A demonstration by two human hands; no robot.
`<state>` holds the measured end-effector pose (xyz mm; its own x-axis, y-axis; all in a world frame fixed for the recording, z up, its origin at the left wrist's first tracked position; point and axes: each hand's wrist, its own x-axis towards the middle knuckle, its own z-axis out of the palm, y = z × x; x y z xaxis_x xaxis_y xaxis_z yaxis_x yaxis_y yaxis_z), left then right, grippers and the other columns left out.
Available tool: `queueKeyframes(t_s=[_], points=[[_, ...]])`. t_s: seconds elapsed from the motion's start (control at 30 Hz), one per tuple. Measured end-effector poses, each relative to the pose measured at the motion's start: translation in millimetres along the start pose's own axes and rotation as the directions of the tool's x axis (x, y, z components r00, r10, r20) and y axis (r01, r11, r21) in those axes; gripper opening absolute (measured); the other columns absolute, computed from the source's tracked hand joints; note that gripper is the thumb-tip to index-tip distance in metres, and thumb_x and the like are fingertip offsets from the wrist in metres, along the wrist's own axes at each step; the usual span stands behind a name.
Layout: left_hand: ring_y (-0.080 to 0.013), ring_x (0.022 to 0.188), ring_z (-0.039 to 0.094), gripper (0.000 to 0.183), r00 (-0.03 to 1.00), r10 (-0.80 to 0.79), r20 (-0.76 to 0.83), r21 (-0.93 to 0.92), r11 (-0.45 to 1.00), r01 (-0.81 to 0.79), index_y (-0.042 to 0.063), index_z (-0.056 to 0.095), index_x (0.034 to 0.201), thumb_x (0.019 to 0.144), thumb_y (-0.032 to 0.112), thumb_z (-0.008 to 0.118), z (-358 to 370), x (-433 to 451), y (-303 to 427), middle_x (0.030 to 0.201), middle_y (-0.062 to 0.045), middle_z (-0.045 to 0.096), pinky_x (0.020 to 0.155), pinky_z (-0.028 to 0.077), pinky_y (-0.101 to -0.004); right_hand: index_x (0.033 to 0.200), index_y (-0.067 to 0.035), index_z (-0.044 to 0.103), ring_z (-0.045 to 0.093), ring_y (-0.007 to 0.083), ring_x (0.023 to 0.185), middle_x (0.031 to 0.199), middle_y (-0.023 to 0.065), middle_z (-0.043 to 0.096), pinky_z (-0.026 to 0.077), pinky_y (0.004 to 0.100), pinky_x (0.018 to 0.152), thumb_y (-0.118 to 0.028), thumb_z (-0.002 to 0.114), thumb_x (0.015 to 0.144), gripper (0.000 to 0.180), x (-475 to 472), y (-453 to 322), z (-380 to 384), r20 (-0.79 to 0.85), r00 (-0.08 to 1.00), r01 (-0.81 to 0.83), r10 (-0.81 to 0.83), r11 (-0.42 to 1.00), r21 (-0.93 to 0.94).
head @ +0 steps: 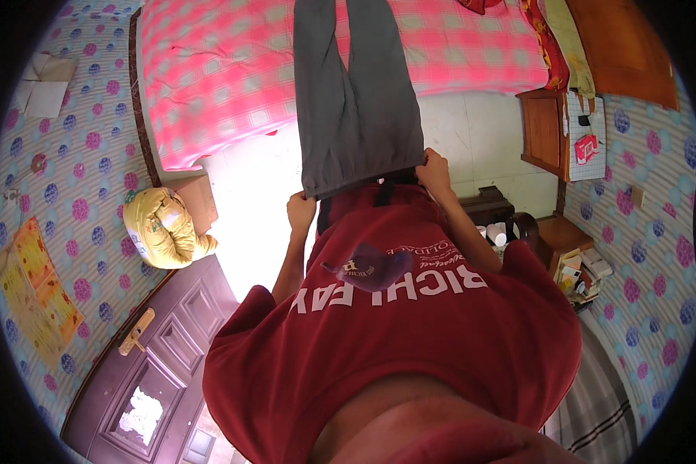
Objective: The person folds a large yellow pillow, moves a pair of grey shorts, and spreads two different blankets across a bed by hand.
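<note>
Grey trousers (356, 110) lie stretched out before me, their legs reaching over the bed and their waistband nearest my body. My left hand (301, 211) grips one corner of the waistband at the picture's left. At the other corner, my right hand (435, 171) is closed on the waistband too. Beneath the legs spreads a pink and grey checked bedcover (220, 75). The trousers' near part hangs past the bed's edge, in front of my red shirt. Which hand is left or right is judged by side of the picture.
A rolled yellow quilt (165, 226) rests by a cardboard box (194, 200) at the left, near a purple door (168, 348). To the right are a wooden cabinet (542, 130), a dark wooden chair (525, 226) and a small stand (562, 235) with stacked items.
</note>
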<state>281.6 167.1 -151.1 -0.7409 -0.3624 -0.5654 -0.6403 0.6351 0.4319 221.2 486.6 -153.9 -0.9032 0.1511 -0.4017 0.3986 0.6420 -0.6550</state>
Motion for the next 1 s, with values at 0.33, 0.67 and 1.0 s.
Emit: queueKeyframes(t_s=[0.33, 0.67, 1.0], points=[[-0.0113, 0.048, 0.053, 0.018, 0.974, -0.081, 0.212, -0.723, 0.657, 0.212, 0.0, 0.055, 0.086, 0.081, 0.017, 0.051, -37, 55, 81, 0.069, -0.006, 0.058, 0.039, 0.039, -0.0205, 0.093, -0.003, 0.035, 0.049, 0.0143, 0.041, 0.056, 0.0096, 0.051, 0.035, 0.0251, 0.032, 0.006, 0.045, 0.073, 0.025, 56, -63, 3, 0.074, 0.981, -0.184, 0.18, 0.74, 0.647], [-0.0193, 0.064, 0.058, 0.016, 0.965, 0.109, 0.238, -0.907, 0.381, 0.18, -0.001, 0.054, 0.088, 0.078, 0.009, 0.047, -77, 190, 173, 0.077, -0.01, 0.058, 0.055, 0.052, -0.0322, 0.099, -0.002, 0.035, 0.06, 0.0248, 0.069, 0.089, 0.0175, 0.054, 0.051, 0.0322, 0.056, 0.003, 0.043, 0.077, 0.024, 176, -132, -8, 0.059, 0.968, -0.173, 0.245, 0.477, 0.862], [-0.0251, 0.069, 0.057, 0.018, 0.986, 0.004, 0.169, -0.966, 0.199, 0.164, -0.007, 0.049, 0.09, 0.078, 0.006, 0.051, -57, 376, 271, 0.079, -0.014, 0.053, 0.063, 0.052, -0.0349, 0.1, 0.001, 0.033, 0.06, 0.0262, 0.069, 0.087, 0.0196, 0.051, 0.054, 0.0354, 0.063, 0.002, 0.047, 0.079, 0.025, 385, -161, 8, 0.098, 0.97, -0.187, 0.223, 0.422, 0.887]])
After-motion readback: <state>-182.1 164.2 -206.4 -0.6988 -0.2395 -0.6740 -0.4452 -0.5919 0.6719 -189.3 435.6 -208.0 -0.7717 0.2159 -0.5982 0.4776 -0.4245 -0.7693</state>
